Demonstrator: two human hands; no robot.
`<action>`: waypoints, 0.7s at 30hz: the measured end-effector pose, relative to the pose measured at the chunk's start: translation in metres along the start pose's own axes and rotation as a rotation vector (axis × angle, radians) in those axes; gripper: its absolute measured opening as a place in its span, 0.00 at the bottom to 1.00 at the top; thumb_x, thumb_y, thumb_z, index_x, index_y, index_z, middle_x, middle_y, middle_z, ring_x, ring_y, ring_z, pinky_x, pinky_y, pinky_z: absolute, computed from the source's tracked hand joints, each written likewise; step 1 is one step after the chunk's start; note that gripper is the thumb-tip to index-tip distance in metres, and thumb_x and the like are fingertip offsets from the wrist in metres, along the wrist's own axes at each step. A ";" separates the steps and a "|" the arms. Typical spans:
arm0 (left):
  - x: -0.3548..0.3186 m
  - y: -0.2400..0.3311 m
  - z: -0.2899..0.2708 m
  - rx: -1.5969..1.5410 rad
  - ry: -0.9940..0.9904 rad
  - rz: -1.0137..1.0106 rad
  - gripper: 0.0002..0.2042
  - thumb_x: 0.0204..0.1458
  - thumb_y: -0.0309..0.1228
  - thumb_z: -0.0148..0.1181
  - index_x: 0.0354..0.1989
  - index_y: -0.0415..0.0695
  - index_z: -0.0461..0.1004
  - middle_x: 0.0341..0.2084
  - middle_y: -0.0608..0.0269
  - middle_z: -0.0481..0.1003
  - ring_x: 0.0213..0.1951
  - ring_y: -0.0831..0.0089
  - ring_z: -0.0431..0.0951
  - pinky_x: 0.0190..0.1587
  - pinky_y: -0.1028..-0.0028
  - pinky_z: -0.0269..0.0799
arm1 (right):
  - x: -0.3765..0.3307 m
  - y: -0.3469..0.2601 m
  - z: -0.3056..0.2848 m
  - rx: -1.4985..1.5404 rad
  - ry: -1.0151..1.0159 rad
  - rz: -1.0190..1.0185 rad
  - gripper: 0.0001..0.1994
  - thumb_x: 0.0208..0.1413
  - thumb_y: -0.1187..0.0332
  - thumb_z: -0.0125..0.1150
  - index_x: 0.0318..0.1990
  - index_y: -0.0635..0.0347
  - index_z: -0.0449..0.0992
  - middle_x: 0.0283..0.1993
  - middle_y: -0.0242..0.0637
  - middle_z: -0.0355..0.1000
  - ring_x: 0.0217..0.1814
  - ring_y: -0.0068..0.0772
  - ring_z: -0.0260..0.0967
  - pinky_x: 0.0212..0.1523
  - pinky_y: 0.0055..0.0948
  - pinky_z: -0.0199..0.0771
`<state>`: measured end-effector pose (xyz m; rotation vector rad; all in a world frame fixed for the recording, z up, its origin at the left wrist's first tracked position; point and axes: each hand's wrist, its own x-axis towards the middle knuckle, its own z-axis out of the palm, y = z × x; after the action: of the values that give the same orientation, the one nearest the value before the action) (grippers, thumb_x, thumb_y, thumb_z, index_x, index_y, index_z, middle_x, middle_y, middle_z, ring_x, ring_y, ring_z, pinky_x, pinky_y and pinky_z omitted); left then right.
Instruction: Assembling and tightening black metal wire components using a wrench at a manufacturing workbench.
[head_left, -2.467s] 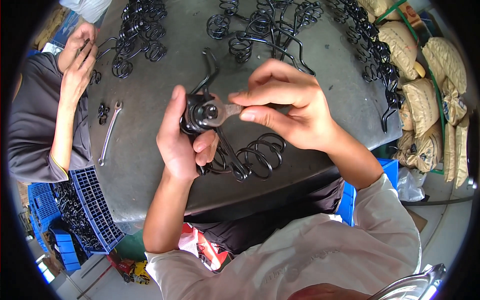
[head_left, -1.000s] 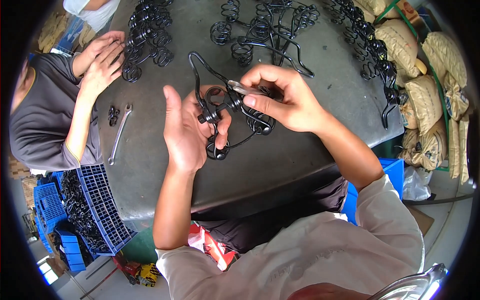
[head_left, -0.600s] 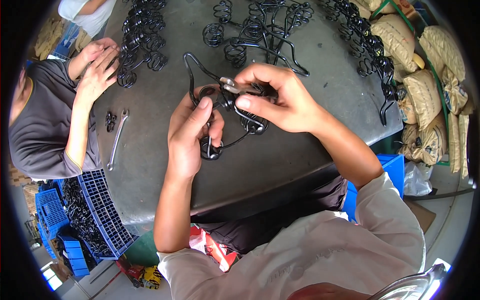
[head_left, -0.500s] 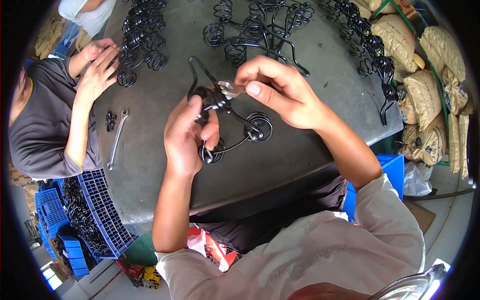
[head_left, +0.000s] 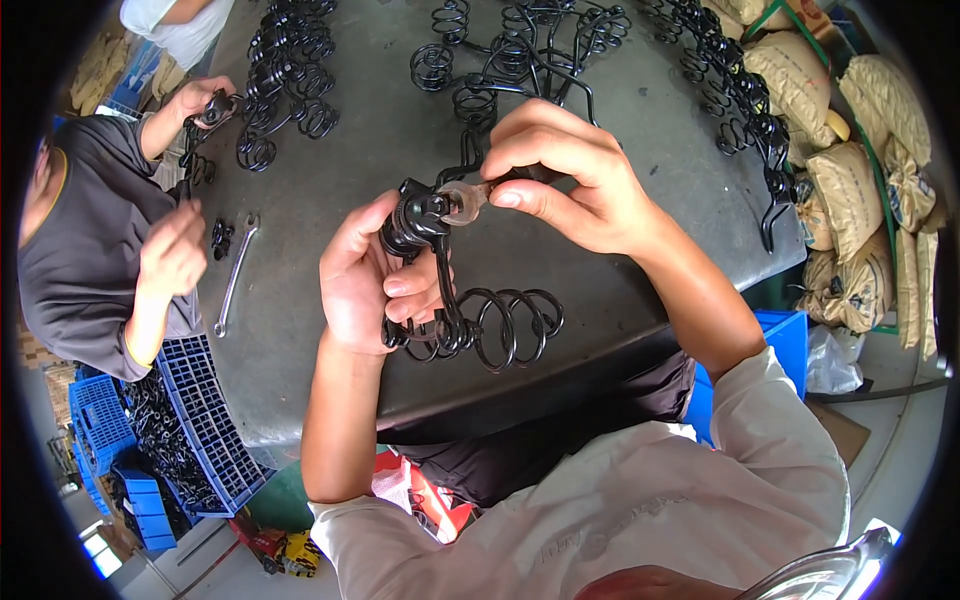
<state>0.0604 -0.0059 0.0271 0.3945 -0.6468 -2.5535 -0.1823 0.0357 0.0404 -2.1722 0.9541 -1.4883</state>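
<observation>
Two things are clamped, spring assembly (head_left: 404, 226) in the left grip (head_left: 358, 283), wrench (head_left: 466, 203) in the right grip (head_left: 577, 189), best kept square to the bolt (head_left: 437, 206).

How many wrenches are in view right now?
2. A silver wrench lies on the left of the grey table; a second wrench is in the person's right hand, partly covered. More could be hidden.

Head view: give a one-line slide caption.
Left hand grips a black coiled-wire part over a dark table while the right hand holds a wrench at the part's joint.
</observation>
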 end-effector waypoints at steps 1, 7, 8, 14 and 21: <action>0.001 0.000 -0.001 -0.001 0.000 -0.001 0.28 0.69 0.48 0.36 0.49 0.34 0.76 0.09 0.77 0.60 0.08 0.82 0.57 0.14 0.77 0.56 | 0.000 0.000 -0.001 -0.014 -0.004 -0.011 0.08 0.57 0.72 0.70 0.42 0.62 0.79 0.38 0.39 0.71 0.38 0.37 0.71 0.38 0.34 0.73; 0.001 0.003 -0.001 -0.046 -0.092 -0.102 0.32 0.69 0.49 0.35 0.55 0.27 0.71 0.08 0.77 0.59 0.07 0.83 0.56 0.12 0.79 0.56 | 0.000 -0.004 -0.009 -0.096 -0.047 -0.041 0.11 0.52 0.72 0.74 0.41 0.63 0.82 0.42 0.40 0.72 0.37 0.32 0.72 0.35 0.29 0.73; 0.001 0.004 -0.001 -0.044 -0.092 -0.186 0.33 0.68 0.49 0.35 0.56 0.26 0.70 0.08 0.77 0.59 0.06 0.83 0.56 0.12 0.79 0.56 | 0.001 -0.005 -0.010 -0.095 -0.046 -0.040 0.11 0.52 0.72 0.74 0.41 0.63 0.82 0.42 0.40 0.72 0.37 0.32 0.72 0.35 0.29 0.73; 0.003 0.003 0.000 -0.131 -0.149 -0.346 0.32 0.68 0.48 0.35 0.55 0.25 0.70 0.07 0.77 0.58 0.06 0.83 0.55 0.12 0.79 0.55 | 0.001 -0.006 -0.015 -0.035 -0.084 -0.078 0.13 0.47 0.70 0.77 0.40 0.63 0.84 0.41 0.40 0.72 0.36 0.30 0.72 0.33 0.27 0.73; 0.005 -0.002 -0.005 -0.090 -0.133 -0.226 0.28 0.66 0.46 0.36 0.53 0.27 0.68 0.09 0.76 0.58 0.10 0.80 0.57 0.15 0.76 0.58 | -0.002 -0.013 -0.007 -0.056 -0.037 0.017 0.10 0.49 0.72 0.76 0.38 0.64 0.83 0.38 0.39 0.72 0.34 0.30 0.73 0.33 0.26 0.73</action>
<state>0.0578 -0.0088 0.0211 0.2820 -0.5591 -2.8318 -0.1848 0.0470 0.0495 -2.2167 1.0112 -1.4250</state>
